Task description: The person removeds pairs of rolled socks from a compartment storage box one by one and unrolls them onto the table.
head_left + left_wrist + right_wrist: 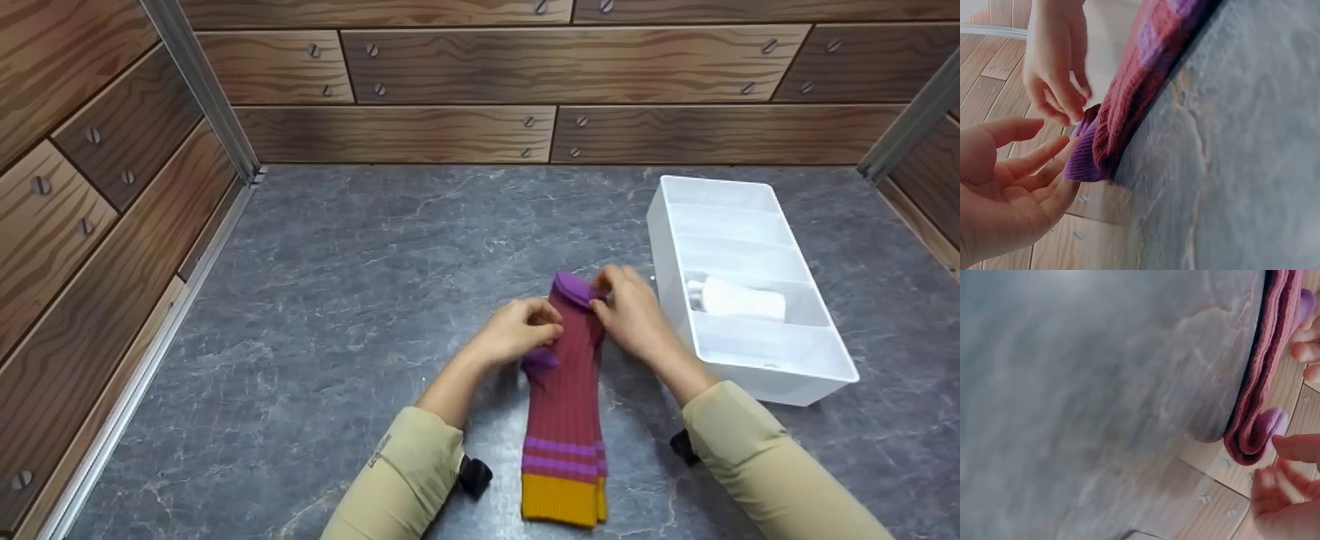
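Two maroon ribbed socks lie stacked lengthwise, with mustard cuffs nearest me and purple stripes above them. At the far end, the purple toe is folded back over the top. My left hand is at the socks' left edge, by a purple patch; in the left wrist view its loosely extended fingers meet purple knit. At the folded toe is my right hand. Its thumb touches the purple edge in the right wrist view, while the other fingers stand apart from it.
To the right stands a white divided box, with a white object in one compartment. Wood-patterned walls border the grey marbled tabletop at the back and sides.
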Available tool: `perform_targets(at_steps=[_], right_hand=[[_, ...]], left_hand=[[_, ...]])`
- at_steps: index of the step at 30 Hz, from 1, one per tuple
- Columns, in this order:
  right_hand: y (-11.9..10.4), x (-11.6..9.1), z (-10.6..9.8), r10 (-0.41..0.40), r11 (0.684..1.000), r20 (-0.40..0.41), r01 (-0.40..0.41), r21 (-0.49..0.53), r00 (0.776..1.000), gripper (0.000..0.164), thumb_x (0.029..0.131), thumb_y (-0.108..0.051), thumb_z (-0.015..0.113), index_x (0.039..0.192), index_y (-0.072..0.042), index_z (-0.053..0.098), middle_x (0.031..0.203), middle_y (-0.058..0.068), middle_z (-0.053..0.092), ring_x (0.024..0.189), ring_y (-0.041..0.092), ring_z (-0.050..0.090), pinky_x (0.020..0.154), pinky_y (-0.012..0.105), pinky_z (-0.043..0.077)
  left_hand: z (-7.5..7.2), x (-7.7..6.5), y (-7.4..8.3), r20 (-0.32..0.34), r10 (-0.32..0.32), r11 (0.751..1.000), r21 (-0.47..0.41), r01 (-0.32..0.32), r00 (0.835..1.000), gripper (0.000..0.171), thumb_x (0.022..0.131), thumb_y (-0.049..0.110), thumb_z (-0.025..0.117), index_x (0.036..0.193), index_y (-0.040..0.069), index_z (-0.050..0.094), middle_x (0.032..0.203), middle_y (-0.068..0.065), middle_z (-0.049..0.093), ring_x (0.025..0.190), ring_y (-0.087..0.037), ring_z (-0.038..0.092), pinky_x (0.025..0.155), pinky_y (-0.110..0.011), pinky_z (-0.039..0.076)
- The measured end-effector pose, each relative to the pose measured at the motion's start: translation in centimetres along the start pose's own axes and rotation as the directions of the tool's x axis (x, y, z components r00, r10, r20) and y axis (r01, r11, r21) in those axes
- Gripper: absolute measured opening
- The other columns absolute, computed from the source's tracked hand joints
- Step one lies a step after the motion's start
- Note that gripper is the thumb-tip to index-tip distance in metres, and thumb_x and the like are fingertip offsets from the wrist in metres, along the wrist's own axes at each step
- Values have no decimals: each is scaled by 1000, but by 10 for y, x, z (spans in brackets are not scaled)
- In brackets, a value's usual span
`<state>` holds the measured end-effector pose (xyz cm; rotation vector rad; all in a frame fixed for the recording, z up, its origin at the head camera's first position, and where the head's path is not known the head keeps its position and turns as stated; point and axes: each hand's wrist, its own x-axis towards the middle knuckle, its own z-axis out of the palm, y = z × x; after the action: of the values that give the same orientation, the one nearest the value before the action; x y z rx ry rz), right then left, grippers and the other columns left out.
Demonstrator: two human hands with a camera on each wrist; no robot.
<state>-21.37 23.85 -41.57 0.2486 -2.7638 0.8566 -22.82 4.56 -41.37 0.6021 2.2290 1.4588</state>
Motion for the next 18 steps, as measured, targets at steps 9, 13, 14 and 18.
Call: perform_targets(at_steps=[9,13,14,18], right_hand=[[-6,-1,-2,-56,997,251,41,64,966,23,86,-1,64,108,4,67,100,18,68,91,33,64,82,47,51],[-2,1,-2,8,999,223,-18,44,975,34,85,3,61,119,10,60,108,26,64,97,38,62,85,48,50],[0,2,-2,11,999,222,-20,38,975,37,84,4,61,120,11,58,109,27,62,98,38,61,86,48,49],[4,2,-1,-13,1000,226,13,0,974,48,79,4,67,124,12,53,117,30,57,103,40,56,90,51,46]], left_hand=[[2,-3,-1,-21,62,991,120,-59,998,19,89,13,63,105,3,66,95,-6,66,87,-15,59,80,-27,48],[5,-6,-2,-30,60,988,142,-55,998,21,89,13,62,106,2,66,97,-6,67,91,-17,60,82,-28,48],[6,-6,-2,-35,54,988,146,-48,998,21,89,14,62,107,2,66,97,-6,67,91,-17,60,83,-28,48],[9,-7,-2,-58,39,988,151,-30,998,22,89,14,62,107,2,66,96,-6,67,90,-17,61,82,-28,48]])
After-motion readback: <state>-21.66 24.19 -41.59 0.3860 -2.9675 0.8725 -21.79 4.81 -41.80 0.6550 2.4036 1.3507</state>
